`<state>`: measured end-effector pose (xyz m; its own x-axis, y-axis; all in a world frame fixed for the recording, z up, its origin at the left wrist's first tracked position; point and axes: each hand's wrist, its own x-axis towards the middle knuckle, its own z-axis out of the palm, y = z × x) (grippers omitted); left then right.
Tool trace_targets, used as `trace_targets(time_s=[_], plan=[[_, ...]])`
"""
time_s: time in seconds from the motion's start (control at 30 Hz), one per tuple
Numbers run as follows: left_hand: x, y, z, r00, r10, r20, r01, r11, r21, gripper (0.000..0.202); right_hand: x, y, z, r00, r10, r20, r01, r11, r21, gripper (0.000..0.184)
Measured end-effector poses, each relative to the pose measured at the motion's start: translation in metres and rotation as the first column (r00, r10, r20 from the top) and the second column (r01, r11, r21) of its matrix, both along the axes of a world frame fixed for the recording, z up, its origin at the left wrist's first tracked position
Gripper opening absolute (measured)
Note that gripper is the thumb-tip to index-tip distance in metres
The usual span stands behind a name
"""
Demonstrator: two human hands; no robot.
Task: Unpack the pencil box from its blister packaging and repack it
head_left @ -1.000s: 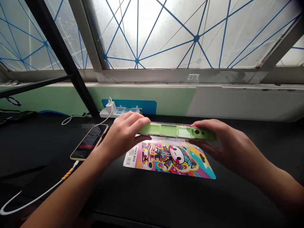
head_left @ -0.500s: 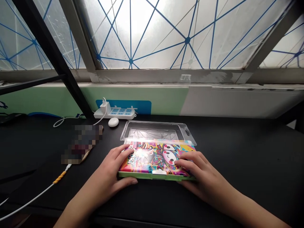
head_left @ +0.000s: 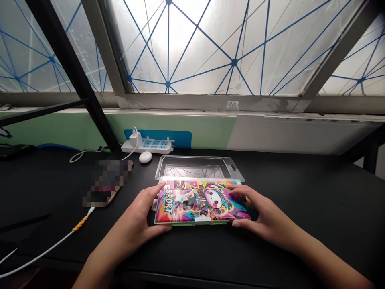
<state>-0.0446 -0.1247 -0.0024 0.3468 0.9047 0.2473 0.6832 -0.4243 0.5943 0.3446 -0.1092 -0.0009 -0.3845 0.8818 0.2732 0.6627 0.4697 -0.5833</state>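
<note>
View from the head, forward and down. A wide frosted window (head_left: 210, 48), crossed by thin blue lines, fills the upper half; a black beam (head_left: 69, 68) slants across its left part. Under the sill runs a wall panel (head_left: 195, 130), pale green on the left and white on the right. A black table (head_left: 315, 208) spans the lower half.

Both bare forearms reach in from the near edge and converge at the middle of the table. The left hand (head_left: 136, 222) clasps the left end of a pencil box (head_left: 201, 202): fingers lie over the far left corner, thumb pressed along the near edge. The right hand (head_left: 264, 218) mirrors it at the right end, fingers curled over the top corner, thumb under the near edge. Each hand is closed on the box. The box, brightly printed with a cartoon face, lies flat-side up at table centre, long side towards the viewer; whether its underside rests on the table cannot be told.

Just behind the box lies a clear plastic tray (head_left: 198, 166), hollow upward. A white power strip (head_left: 150, 144) sits against the wall, a small white oval thing (head_left: 145, 157) near it. Left of the box lies a phone (head_left: 106, 186), blurred, with a white cable (head_left: 45, 251) trailing to the near left edge
</note>
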Motion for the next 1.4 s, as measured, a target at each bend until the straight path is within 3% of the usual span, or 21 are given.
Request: trace_targets(time_s=[0.1, 0.23, 0.47, 0.67, 0.8, 0.9, 1.07, 1.17, 1.27, 1.4], plan=[[0.0, -0.003, 0.0, 1.0, 0.011, 0.018, -0.009, 0.997, -0.082, 0.107, 0.0, 0.005, 0.004, 0.989, -0.128, -0.078, 0.127, 0.992, -0.017, 0.032], [0.003, -0.005, 0.003, 0.998, 0.037, 0.059, -0.026, 0.985, -0.172, 0.122, -0.005, 0.01, 0.006, 0.965, -0.223, -0.135, 0.207, 0.97, -0.126, 0.04], [0.004, -0.006, 0.013, 0.997, 0.057, 0.045, -0.044, 0.969, -0.244, 0.116, -0.011, 0.018, 0.002, 0.906, -0.33, -0.266, 0.247, 0.921, -0.301, 0.036], [0.005, -0.005, 0.012, 0.993, 0.112, 0.047, -0.097, 0.963, -0.25, 0.096, -0.003, 0.015, -0.003, 0.953, -0.221, -0.209, 0.176, 0.961, -0.214, 0.044], [0.014, 0.0, 0.017, 0.975, 0.22, 0.015, -0.208, 0.94, -0.269, 0.059, 0.002, 0.009, -0.009, 0.975, -0.053, -0.216, 0.01, 0.98, -0.197, 0.07], [0.018, 0.004, 0.02, 0.969, 0.245, 0.012, -0.234, 0.938, -0.258, 0.06, -0.001, 0.004, -0.012, 0.983, 0.024, -0.182, -0.057, 0.983, -0.176, 0.084], [0.011, 0.008, 0.012, 0.984, 0.177, 0.025, -0.172, 0.974, -0.146, 0.075, -0.01, 0.003, -0.005, 0.996, -0.054, -0.066, 0.042, 0.985, -0.167, 0.046], [0.009, 0.008, 0.006, 0.988, 0.151, -0.028, -0.153, 0.981, -0.116, 0.077, -0.011, 0.006, 0.001, 0.996, -0.034, -0.089, 0.018, 0.985, -0.171, 0.042], [0.012, 0.008, 0.005, 0.981, 0.173, -0.088, -0.187, 0.963, -0.192, 0.068, -0.012, 0.01, 0.005, 0.993, -0.025, -0.111, -0.001, 0.974, -0.229, 0.043], [0.016, 0.008, 0.008, 0.981, 0.161, -0.106, -0.182, 0.954, -0.239, 0.074, -0.016, 0.012, 0.01, 0.998, -0.034, -0.054, 0.019, 0.967, -0.253, 0.047]])
